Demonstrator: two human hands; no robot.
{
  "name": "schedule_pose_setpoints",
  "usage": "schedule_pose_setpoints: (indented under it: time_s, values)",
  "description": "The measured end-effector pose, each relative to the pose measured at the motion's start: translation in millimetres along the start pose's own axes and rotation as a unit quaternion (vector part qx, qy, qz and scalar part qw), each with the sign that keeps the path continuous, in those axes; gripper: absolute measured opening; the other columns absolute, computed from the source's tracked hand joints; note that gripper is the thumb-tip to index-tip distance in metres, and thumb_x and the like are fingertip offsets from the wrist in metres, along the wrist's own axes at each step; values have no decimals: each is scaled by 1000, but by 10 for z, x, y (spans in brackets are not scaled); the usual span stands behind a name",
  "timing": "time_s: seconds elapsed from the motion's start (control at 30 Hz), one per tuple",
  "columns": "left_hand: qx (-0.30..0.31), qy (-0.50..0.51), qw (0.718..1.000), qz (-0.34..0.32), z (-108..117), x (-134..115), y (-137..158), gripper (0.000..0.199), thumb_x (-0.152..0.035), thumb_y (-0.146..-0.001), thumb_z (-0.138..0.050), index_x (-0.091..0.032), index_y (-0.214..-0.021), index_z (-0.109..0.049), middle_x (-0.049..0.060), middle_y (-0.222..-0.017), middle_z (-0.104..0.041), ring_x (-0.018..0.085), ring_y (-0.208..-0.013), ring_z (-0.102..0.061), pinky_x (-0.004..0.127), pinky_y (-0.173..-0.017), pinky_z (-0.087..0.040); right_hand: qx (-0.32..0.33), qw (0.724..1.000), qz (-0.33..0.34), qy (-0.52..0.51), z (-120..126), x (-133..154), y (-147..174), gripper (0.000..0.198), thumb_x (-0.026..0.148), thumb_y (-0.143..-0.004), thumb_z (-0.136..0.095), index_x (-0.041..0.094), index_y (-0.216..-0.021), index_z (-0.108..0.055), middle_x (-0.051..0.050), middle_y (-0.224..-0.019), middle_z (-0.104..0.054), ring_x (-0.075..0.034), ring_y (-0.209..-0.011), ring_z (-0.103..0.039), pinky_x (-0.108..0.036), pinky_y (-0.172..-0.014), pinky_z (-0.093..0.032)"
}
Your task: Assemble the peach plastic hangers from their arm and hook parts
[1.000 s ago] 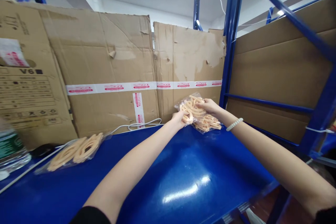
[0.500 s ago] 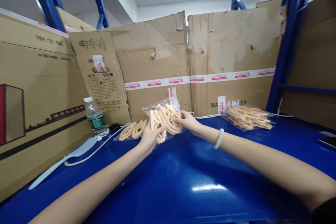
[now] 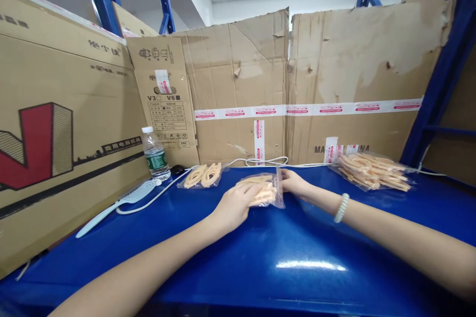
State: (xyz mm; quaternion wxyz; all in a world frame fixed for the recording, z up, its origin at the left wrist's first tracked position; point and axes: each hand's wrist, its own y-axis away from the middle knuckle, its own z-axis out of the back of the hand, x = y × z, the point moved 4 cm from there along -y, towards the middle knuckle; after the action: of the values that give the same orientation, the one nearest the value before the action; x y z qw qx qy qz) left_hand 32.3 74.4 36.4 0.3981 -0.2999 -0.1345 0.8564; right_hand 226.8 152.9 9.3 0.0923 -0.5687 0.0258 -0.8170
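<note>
In the head view, a clear plastic bag (image 3: 265, 195) of beige, looped, strip-like pieces is held low over the blue tabletop. My left hand (image 3: 235, 205) is closed around its left side, thumb and fingers on the pieces. At the bag's right end, my right hand (image 3: 295, 183) pinches the loose plastic edge, its fingertips partly hidden behind the film. A pale coiled band circles my right wrist. Behind my left hand, a second clear bag (image 3: 203, 176) shows two beige oval loops lying flat.
A heap of similar bagged pieces (image 3: 374, 171) lies at the right. On the left stand a water bottle (image 3: 156, 158), a pale blue hairbrush (image 3: 126, 200) and a white cable (image 3: 152, 204). Cardboard panels (image 3: 238, 84) wall the back, with a large box (image 3: 92, 124) left.
The bag has come down towards the tabletop and turned, so the loops no longer face me. My view has shifted left. Both hands stay on the bag.
</note>
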Motion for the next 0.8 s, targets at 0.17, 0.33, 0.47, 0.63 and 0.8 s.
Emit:
schedule_pose_setpoints:
  time_s: [0.17,0.33,0.47,0.63,0.8]
  values:
    - [74,-10,997,0,110,-167,0,76,-14,-65,-73,-30,-136,-53,6,-135,-61,31,-124,-55,40,-107,-41,-49,989,105,86,412,139,226,35,15,-89,-58,19,-123,-56,-10,-117,-63,-23,-105,-61,-41,-91,-51]
    - [27,-34,990,131,354,125,-106,34,-28,-89,-64,-19,-122,-60,9,-119,-66,24,-109,-62,42,-98,-48,12,946,287,148,382,557,636,43,18,-85,-52,26,-127,-57,-6,-133,-59,-27,-131,-44,-49,-113,-30]
    - [33,-59,961,267,397,531,-123,28,-34,-95,-58,-15,-117,-60,8,-117,-63,23,-99,-64,43,-84,-55,119,864,402,280,177,756,895,41,24,-94,-47,26,-135,-53,-6,-142,-52,-29,-143,-26,-54,-116,-19]
    - [81,-56,938,332,264,723,-104,30,-33,-95,-59,-16,-120,-59,9,-120,-61,23,-100,-64,43,-84,-55,185,815,394,384,138,748,963,30,23,-99,-40,24,-116,-64,-7,-115,-68,-25,-119,-55,-54,-115,-17]
    - [82,-53,935,340,186,704,-98,29,-32,-95,-59,-17,-120,-59,9,-122,-60,24,-103,-63,43,-86,-54,180,846,344,366,303,662,869,30,29,-99,-42,20,-93,-70,-6,-86,-71,-21,-80,-64,-44,-97,-40]
